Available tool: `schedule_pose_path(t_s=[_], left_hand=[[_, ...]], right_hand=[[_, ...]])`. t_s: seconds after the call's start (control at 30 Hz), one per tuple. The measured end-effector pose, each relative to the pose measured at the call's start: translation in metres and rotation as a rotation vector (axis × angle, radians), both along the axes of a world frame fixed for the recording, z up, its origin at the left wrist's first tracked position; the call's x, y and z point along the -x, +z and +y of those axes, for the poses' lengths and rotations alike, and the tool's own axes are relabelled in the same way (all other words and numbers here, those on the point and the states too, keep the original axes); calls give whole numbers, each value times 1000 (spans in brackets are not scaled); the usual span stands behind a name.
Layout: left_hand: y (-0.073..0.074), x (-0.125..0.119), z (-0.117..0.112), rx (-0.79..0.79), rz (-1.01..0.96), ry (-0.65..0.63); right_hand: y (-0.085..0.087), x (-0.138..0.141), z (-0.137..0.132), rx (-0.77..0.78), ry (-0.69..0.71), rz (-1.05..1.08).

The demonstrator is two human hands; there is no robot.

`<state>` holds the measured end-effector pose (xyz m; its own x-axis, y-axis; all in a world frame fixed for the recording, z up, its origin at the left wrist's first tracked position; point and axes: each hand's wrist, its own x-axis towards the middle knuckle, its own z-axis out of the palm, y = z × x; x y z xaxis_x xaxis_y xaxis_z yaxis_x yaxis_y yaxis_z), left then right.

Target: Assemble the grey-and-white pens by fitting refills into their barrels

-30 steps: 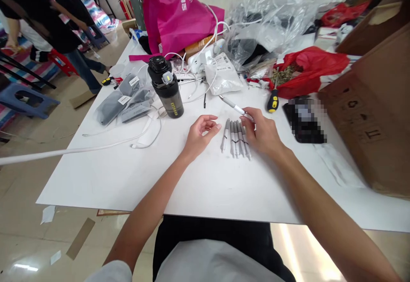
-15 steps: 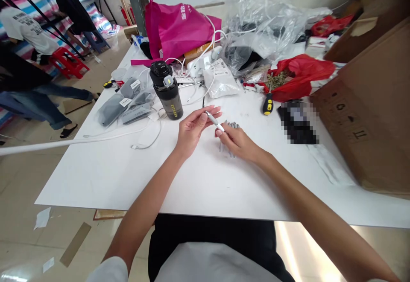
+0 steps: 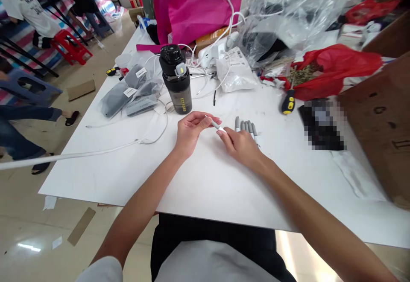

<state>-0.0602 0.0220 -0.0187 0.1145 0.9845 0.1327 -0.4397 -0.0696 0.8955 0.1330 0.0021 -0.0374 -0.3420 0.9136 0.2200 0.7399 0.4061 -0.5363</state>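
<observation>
A white pen with a grey grip point(image 3: 217, 125) is held between both hands above the white table. My left hand point(image 3: 188, 132) pinches its grey tip end between thumb and fingers. Around the white barrel, the thumb and fingers of my right hand point(image 3: 241, 144) are closed. Several similar grey-and-white pens point(image 3: 246, 126) lie side by side on the table just beyond my right hand, which partly hides them. A thin black stick point(image 3: 214, 98) rests farther back, past my left fingertips.
A black bottle point(image 3: 176, 81) stands beyond my left hand, near grey packets point(image 3: 120, 98) and white cables point(image 3: 156, 135). Behind are a pink bag point(image 3: 192, 11) and a white parcel point(image 3: 237, 71). To the right lie a screwdriver point(image 3: 288, 102) and a cardboard box point(image 3: 378, 124).
The camera view has shifted, so the table's things sit farther right and the pens beside my right hand show more. Both hands still hold the pen, its angle slightly altered.
</observation>
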Motion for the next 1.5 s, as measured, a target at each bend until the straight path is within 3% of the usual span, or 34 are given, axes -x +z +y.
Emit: schedule_pose_path(t_s=[0.17, 0.37, 0.63, 0.83, 1.03, 1.17, 1.37, 1.5], left_hand=[[5, -6, -8, -35, 59, 60], [-3, -8, -9, 14, 78, 103], [-2, -12, -11, 42, -1, -150], [-8, -8, -6, 117, 78, 39], [-4, -9, -8, 74, 47, -148], [-8, -7, -6, 78, 129, -28], [-6, -6, -4, 49, 59, -117], [-6, -7, -4, 77, 98, -12]], right_hand=[[-7, -7, -3, -151, -61, -163], [-11, -7, -5, -190, -78, -209], [-13, -16, -2, -210, -71, -200], [-8, -11, -7, -134, -32, -134], [-7, -12, -6, -132, -72, -120], [-6, -11, -7, -136, -33, -133], [-6, -12, -6, -71, -37, -119], [-2, -13, -4, -116, -4, -96]])
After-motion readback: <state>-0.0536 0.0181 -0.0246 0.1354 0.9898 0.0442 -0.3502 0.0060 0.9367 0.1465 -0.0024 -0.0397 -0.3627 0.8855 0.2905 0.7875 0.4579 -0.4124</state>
